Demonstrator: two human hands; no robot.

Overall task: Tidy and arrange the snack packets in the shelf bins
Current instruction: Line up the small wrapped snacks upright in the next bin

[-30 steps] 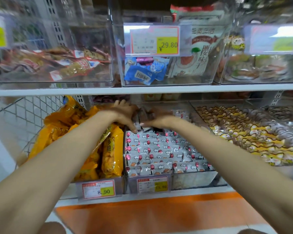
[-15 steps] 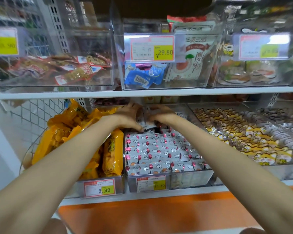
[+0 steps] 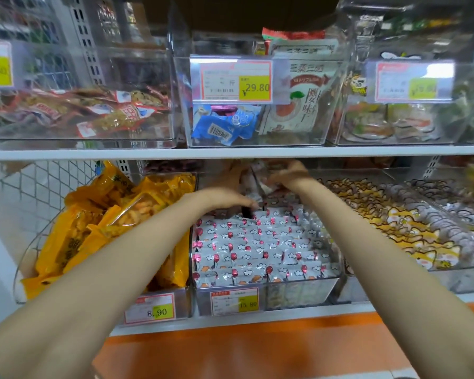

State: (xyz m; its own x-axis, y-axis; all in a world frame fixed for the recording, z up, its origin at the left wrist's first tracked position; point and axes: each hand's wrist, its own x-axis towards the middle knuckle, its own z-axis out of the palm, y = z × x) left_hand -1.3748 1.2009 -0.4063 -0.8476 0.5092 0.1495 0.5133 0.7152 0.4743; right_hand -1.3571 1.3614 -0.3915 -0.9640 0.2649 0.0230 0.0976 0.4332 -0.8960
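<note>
A clear bin [image 3: 298, 292] on the lower shelf holds several neat rows of small white snack packets [image 3: 257, 250] printed with red balloons and clouds. Both my hands reach to the back of this bin, under the upper shelf. My left hand [image 3: 230, 198] and my right hand [image 3: 288, 177] grip a small bunch of the same packets [image 3: 259, 184] between them, just above the back rows. My fingertips are partly hidden in the shadow under the shelf.
Yellow snack bags [image 3: 115, 214] fill the bin to the left. Cat-print packets [image 3: 394, 222] lie in the bin to the right. The white upper shelf edge [image 3: 230, 153] runs just above my hands, carrying clear bins [image 3: 257, 132] with price tags. An orange base panel [image 3: 244, 348] lies below.
Both hands have moved farther back into the bin with the bunch of packets. The rows in front have stayed put.
</note>
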